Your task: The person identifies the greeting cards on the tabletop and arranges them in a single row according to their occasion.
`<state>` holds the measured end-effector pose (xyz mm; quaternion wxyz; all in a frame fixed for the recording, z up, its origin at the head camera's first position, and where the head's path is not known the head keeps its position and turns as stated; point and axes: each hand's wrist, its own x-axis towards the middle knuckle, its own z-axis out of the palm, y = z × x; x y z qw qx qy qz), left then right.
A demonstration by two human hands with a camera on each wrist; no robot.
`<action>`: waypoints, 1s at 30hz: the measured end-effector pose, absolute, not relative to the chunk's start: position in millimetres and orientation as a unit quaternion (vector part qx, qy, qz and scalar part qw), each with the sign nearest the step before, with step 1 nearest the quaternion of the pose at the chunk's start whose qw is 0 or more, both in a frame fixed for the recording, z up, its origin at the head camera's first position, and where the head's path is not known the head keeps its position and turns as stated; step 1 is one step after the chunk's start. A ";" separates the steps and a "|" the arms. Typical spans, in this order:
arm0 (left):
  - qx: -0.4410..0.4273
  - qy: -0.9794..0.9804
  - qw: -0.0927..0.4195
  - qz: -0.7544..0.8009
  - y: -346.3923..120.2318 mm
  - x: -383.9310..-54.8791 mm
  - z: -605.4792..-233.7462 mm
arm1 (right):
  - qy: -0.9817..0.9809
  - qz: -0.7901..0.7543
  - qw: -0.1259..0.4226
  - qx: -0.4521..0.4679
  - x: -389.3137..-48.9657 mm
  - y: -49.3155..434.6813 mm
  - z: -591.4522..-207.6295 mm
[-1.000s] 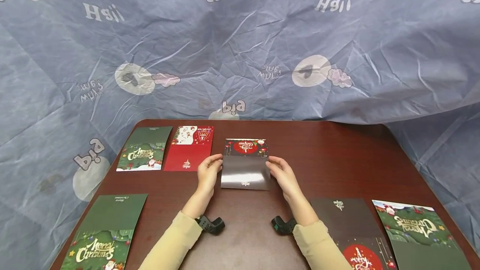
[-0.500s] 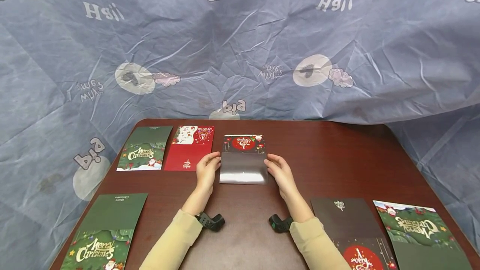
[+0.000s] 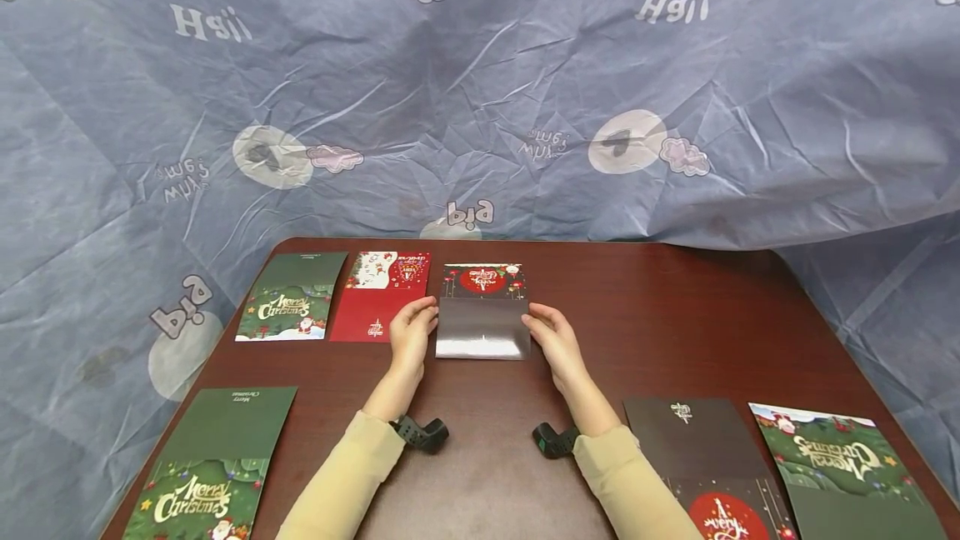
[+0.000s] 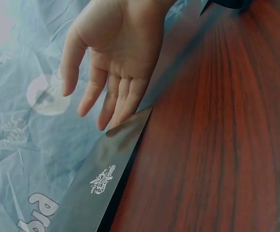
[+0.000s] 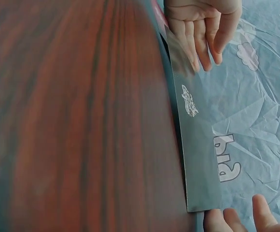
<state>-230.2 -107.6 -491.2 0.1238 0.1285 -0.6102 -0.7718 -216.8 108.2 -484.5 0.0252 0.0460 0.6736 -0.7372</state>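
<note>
In the head view a dark grey Christmas card [image 3: 483, 327] with a red disc on its far panel lies opened flat, between my two hands. My left hand [image 3: 410, 336] touches its left edge, and my right hand [image 3: 557, 344] touches its right edge. Straight fingers of the right hand [image 4: 118, 63] reach the card's edge in the left wrist view, the thumb held away. From the right wrist, the left hand [image 5: 203, 29] shows with extended fingertips at the card [image 5: 195, 140]. A dark strip runs beneath the card's near edge.
Left of the card lie a red card [image 3: 378, 315] and a green card [image 3: 285, 307], with another green card [image 3: 213, 457] nearer. At right are a dark card [image 3: 690, 440] and a green card [image 3: 847, 457]. Patterned cloth [image 3: 480, 107] hangs behind the brown table [image 3: 645, 298].
Both hands and the dark grey card have moved away from me toward the table's far edge and slightly left. The card now sits beside the red card. The other cards stay put.
</note>
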 end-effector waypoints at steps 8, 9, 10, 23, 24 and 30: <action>0.128 -0.603 0.130 -0.777 -110.6 -236.6 -489.8 | 0.668 -0.742 0.026 0.053 -221.8 103.0 -483.0; 0.128 -0.602 0.130 -0.777 -111.1 -237.4 -489.9 | 0.668 -0.742 0.027 0.056 -222.3 102.7 -483.0; 0.128 -0.601 0.130 -0.778 -111.6 -238.1 -490.0 | 0.665 -0.744 0.028 0.059 -222.6 102.3 -483.0; 0.141 -0.602 0.134 -0.775 -115.7 -245.1 -491.1 | 0.642 -0.763 0.042 0.056 -228.7 97.6 -483.7; 0.142 -0.603 0.134 -0.773 -116.1 -245.3 -491.1 | 0.640 -0.765 0.043 0.056 -229.2 97.2 -484.0; 0.152 -0.618 0.135 -0.759 -117.4 -246.5 -491.3 | 0.629 -0.774 0.047 0.052 -232.6 94.4 -484.8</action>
